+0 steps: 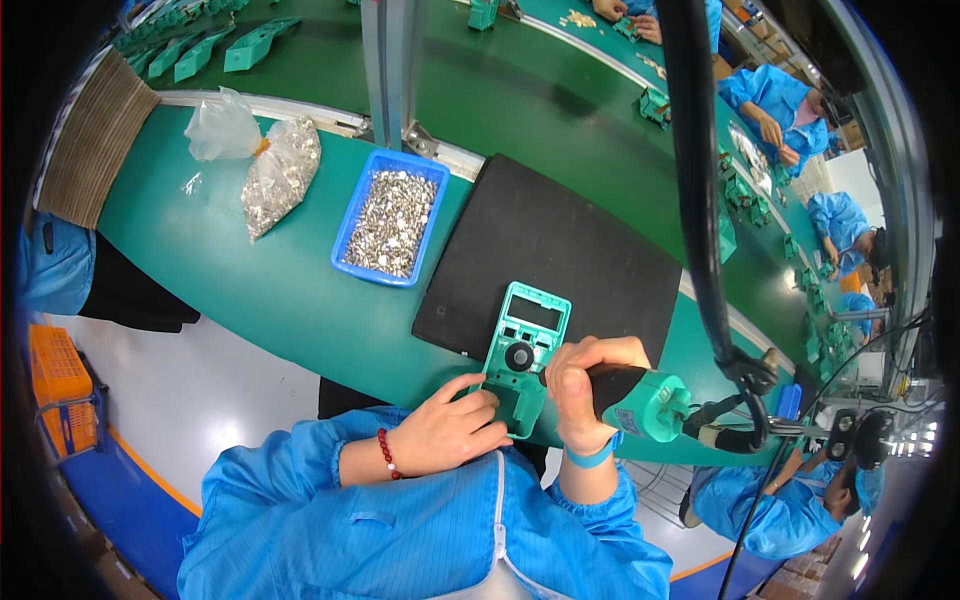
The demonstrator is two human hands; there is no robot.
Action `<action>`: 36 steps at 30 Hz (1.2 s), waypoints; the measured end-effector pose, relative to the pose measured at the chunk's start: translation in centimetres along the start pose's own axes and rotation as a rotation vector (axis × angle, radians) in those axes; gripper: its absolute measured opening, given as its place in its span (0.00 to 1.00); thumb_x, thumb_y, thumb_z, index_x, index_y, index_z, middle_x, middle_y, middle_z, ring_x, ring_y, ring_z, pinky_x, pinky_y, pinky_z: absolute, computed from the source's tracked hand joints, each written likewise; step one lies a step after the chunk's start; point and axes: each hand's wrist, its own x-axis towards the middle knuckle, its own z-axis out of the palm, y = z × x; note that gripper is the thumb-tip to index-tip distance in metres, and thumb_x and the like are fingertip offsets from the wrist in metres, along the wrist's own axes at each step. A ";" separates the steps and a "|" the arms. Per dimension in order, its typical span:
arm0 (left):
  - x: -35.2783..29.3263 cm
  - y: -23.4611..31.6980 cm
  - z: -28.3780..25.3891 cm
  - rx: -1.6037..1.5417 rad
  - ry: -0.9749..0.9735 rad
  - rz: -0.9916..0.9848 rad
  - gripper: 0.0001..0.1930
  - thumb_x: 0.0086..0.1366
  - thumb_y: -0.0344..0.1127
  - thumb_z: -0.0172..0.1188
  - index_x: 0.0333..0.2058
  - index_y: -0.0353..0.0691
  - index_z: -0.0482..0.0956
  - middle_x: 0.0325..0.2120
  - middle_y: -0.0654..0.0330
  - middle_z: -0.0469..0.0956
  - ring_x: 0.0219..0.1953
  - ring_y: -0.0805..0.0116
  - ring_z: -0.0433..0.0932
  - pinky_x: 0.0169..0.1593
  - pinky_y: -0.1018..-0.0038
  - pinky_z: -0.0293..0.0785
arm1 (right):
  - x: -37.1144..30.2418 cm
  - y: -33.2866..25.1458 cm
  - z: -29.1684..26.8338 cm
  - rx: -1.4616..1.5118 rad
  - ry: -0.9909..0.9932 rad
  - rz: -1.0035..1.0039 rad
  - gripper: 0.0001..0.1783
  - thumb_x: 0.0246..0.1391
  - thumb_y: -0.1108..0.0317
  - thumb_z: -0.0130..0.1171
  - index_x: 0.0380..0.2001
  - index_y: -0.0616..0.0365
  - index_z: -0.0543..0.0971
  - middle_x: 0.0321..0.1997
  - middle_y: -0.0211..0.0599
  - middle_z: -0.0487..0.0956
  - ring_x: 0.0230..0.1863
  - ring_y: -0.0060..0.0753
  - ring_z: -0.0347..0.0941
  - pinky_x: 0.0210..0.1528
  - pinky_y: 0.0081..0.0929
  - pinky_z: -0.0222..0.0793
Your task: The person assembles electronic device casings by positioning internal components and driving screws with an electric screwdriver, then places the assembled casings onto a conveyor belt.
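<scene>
A green plastic housing (554,302) lies at the table's near edge, partly on the black mat. It has a rectangular window, small square openings and a round black part (519,356) in its middle. My left hand (447,432) grips its lower left side, fingers bent over the edge. My right hand (578,392) is wrapped round a black and green electric screwdriver (648,404), held nearly level with its front end toward the housing. My hand hides the tip, so I cannot tell whether it touches a screw.
A blue tray (340,255) of small metal screws stands on the green table, beside a tied clear bag (282,180) of metal parts. Beyond the black mat (560,240) runs a green conveyor (500,90). A thick black cable (697,180) hangs at right. Co-workers in blue sit farther off.
</scene>
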 end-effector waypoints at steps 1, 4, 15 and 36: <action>0.1 0.1 -0.1 -0.008 -0.011 0.000 0.12 0.58 0.43 0.68 0.27 0.46 0.76 0.30 0.63 0.75 0.45 0.66 0.75 0.62 0.57 0.67 | 0.0 -0.1 -0.2 -0.001 0.010 0.009 0.12 0.61 0.72 0.59 0.37 0.61 0.65 0.18 0.32 0.67 0.15 0.20 0.60 0.18 0.22 0.59; 0.5 0.2 -0.3 0.034 -0.023 0.009 0.12 0.58 0.45 0.68 0.26 0.47 0.76 0.28 0.65 0.74 0.45 0.67 0.75 0.62 0.57 0.66 | 0.3 -0.2 -0.9 -0.206 -0.068 -0.041 0.10 0.61 0.74 0.58 0.37 0.61 0.65 0.18 0.32 0.68 0.15 0.20 0.61 0.19 0.22 0.60; 0.0 0.9 -0.3 0.087 -0.104 -0.014 0.14 0.59 0.49 0.67 0.30 0.47 0.78 0.33 0.66 0.77 0.50 0.68 0.76 0.64 0.57 0.63 | 0.0 -2.4 -1.3 0.169 -0.090 0.179 0.55 0.48 0.20 0.51 0.56 0.66 0.65 0.27 0.42 0.74 0.25 0.28 0.70 0.28 0.25 0.66; 5.3 -12.7 -11.9 0.560 -0.225 -0.569 0.04 0.57 0.33 0.65 0.29 0.41 0.82 0.32 0.56 0.77 0.40 0.55 0.76 0.45 0.59 0.69 | 0.2 -3.9 -2.2 0.255 0.040 0.023 0.47 0.49 0.24 0.59 0.45 0.63 0.66 0.23 0.35 0.71 0.20 0.25 0.65 0.21 0.21 0.62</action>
